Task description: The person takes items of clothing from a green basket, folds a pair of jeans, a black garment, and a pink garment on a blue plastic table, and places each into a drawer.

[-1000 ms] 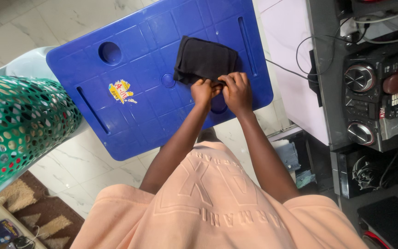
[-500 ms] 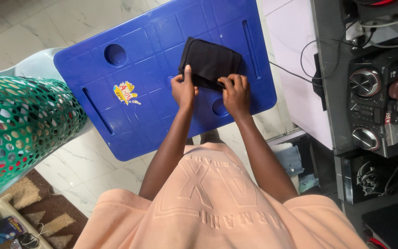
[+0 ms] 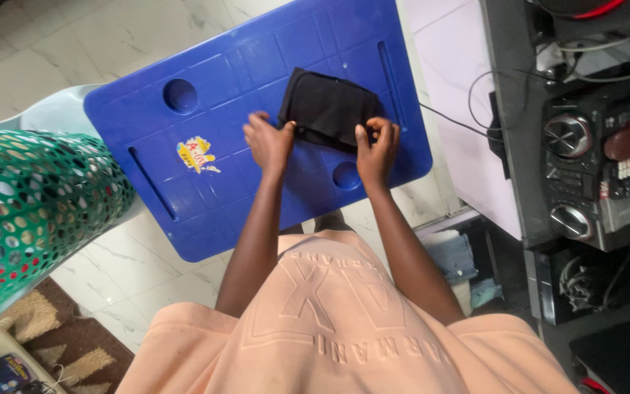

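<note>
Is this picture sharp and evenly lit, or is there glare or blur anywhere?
Head view: even daylight, soft shadows; faint sheen on the blue table and floor tiles; the black cloth loses its fold detail in darkness; both hands reasonably sharp; straight edges bow slightly near the frame's borders.

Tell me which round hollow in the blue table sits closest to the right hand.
The round hollow just beside the right hand, at the table's near edge; the other one lies far off, past the left hand.

A black cloth (image 3: 327, 108) is lying on a blue table (image 3: 220, 197) that is showing a yellow-and-red sticker (image 3: 195, 154). A green perforated basket (image 3: 30, 211) is standing beside it; the person is wearing a peach shirt (image 3: 344, 328).
</note>
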